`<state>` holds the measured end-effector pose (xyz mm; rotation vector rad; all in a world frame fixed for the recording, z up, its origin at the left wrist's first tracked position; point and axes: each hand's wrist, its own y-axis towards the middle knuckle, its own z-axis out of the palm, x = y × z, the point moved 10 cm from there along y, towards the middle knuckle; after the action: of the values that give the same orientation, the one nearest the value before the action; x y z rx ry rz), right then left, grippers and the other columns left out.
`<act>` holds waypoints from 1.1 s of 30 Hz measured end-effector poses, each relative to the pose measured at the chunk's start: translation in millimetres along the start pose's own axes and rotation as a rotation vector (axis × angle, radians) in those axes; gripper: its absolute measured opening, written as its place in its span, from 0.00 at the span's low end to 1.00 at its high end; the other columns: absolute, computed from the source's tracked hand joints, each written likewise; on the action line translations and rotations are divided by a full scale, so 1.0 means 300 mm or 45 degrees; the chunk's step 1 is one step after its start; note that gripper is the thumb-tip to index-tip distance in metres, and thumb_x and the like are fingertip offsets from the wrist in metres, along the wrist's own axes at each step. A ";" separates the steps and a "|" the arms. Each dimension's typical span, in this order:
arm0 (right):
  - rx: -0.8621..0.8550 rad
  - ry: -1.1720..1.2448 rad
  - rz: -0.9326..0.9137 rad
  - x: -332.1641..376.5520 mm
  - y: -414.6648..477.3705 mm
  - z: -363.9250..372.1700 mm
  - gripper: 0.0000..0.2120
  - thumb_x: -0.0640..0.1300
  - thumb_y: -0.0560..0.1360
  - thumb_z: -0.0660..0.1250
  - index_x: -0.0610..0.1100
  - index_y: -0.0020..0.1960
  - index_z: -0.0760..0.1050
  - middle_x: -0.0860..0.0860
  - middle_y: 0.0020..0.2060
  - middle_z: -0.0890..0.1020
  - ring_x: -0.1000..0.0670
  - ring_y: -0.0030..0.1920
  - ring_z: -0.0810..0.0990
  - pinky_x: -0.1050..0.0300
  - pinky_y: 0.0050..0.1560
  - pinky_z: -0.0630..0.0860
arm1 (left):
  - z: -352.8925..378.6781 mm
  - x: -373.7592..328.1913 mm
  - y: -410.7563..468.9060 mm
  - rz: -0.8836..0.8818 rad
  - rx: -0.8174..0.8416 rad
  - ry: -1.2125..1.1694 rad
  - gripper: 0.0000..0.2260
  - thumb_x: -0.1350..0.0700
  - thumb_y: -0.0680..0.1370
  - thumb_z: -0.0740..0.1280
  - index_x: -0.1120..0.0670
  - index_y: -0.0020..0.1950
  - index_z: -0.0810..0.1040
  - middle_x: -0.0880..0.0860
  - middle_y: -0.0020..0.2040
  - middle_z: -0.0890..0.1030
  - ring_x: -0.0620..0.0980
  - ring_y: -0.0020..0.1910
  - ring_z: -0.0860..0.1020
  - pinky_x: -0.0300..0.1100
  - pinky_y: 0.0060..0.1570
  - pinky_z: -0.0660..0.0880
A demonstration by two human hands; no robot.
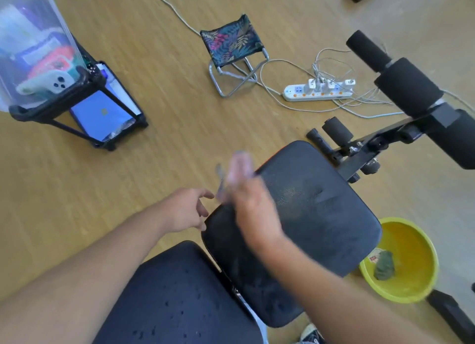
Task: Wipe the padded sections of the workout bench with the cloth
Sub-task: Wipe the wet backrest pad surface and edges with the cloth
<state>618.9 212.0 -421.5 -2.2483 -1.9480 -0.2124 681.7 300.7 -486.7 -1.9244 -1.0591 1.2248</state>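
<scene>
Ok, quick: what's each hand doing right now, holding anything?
Left hand: open, fingers loosely curled, empty.
Right hand: closed on a blurred clear object; what it is cannot be told.

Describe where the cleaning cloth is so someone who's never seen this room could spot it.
Find the black padded workout bench on the wooden floor. Beside its right edge sits a yellow-green basin. The cloth is the dark green crumpled lump inside it, the only dark thing in the basin.

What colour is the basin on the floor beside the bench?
Yellow-green, holding a dark green cloth; the basin shows in the head view, lower right.
</scene>
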 end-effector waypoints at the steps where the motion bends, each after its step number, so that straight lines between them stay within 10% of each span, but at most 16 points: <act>1: 0.146 -0.059 -0.275 0.144 -0.106 0.054 0.08 0.32 0.73 0.65 0.41 0.49 0.79 0.44 0.42 0.78 0.44 0.45 0.74 0.51 0.52 0.72 | 0.012 -0.008 0.001 0.032 0.008 0.065 0.19 0.65 0.66 0.77 0.45 0.46 0.77 0.47 0.38 0.83 0.48 0.40 0.80 0.38 0.41 0.75; 4: 0.127 0.273 -0.612 0.171 -0.397 0.066 0.11 0.35 0.81 0.61 0.37 0.54 0.83 0.44 0.48 0.84 0.42 0.47 0.80 0.50 0.50 0.79 | 0.057 -0.013 0.007 0.049 0.024 0.275 0.16 0.64 0.66 0.78 0.50 0.46 0.78 0.51 0.42 0.82 0.48 0.40 0.79 0.41 0.43 0.76; 10: -0.358 0.163 0.531 -0.614 -0.204 -0.097 0.09 0.32 0.74 0.71 0.41 0.51 0.84 0.47 0.43 0.82 0.42 0.42 0.74 0.47 0.44 0.78 | 0.059 -0.035 0.050 0.057 -0.054 0.548 0.16 0.58 0.65 0.80 0.50 0.41 0.72 0.49 0.42 0.81 0.51 0.42 0.79 0.43 0.36 0.72; 15: -0.208 0.065 0.053 -0.514 -0.195 -0.076 0.13 0.31 0.71 0.71 0.40 0.54 0.84 0.46 0.48 0.84 0.45 0.47 0.74 0.54 0.50 0.78 | 0.073 -0.040 0.056 0.036 -0.087 0.655 0.16 0.57 0.64 0.79 0.50 0.39 0.72 0.49 0.37 0.79 0.51 0.38 0.78 0.50 0.40 0.79; 20: -0.387 0.171 0.739 -0.750 -0.584 -0.129 0.08 0.32 0.76 0.69 0.40 0.50 0.85 0.46 0.43 0.84 0.41 0.42 0.77 0.49 0.45 0.76 | 0.070 -0.069 0.055 -0.013 -0.121 0.631 0.15 0.59 0.63 0.81 0.53 0.42 0.77 0.51 0.40 0.81 0.53 0.40 0.80 0.50 0.43 0.80; 24: -0.198 0.558 0.290 -0.234 -0.759 0.037 0.12 0.39 0.84 0.61 0.40 0.55 0.83 0.48 0.54 0.83 0.45 0.52 0.80 0.58 0.59 0.75 | 0.085 -0.059 0.049 -0.034 -0.146 0.593 0.15 0.61 0.62 0.81 0.54 0.42 0.77 0.52 0.39 0.80 0.57 0.43 0.80 0.51 0.45 0.80; 28: 0.161 0.532 -0.355 0.035 -0.809 0.128 0.11 0.39 0.85 0.59 0.42 0.47 0.78 0.47 0.52 0.83 0.45 0.45 0.78 0.52 0.49 0.79 | 0.085 -0.054 0.031 -0.071 -0.155 0.557 0.18 0.61 0.62 0.80 0.47 0.39 0.73 0.51 0.40 0.79 0.57 0.43 0.79 0.48 0.47 0.79; 33: -0.097 0.403 0.115 -0.250 -0.742 0.043 0.09 0.32 0.78 0.67 0.39 0.55 0.82 0.48 0.51 0.83 0.46 0.42 0.76 0.56 0.48 0.78 | 0.094 -0.079 0.028 -0.068 -0.169 0.568 0.17 0.61 0.63 0.80 0.55 0.48 0.80 0.54 0.44 0.82 0.58 0.45 0.80 0.49 0.46 0.80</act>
<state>387.9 173.2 -443.8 -2.1816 -1.6980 -0.6002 652.2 278.1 -494.1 -2.1218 -0.9605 0.6607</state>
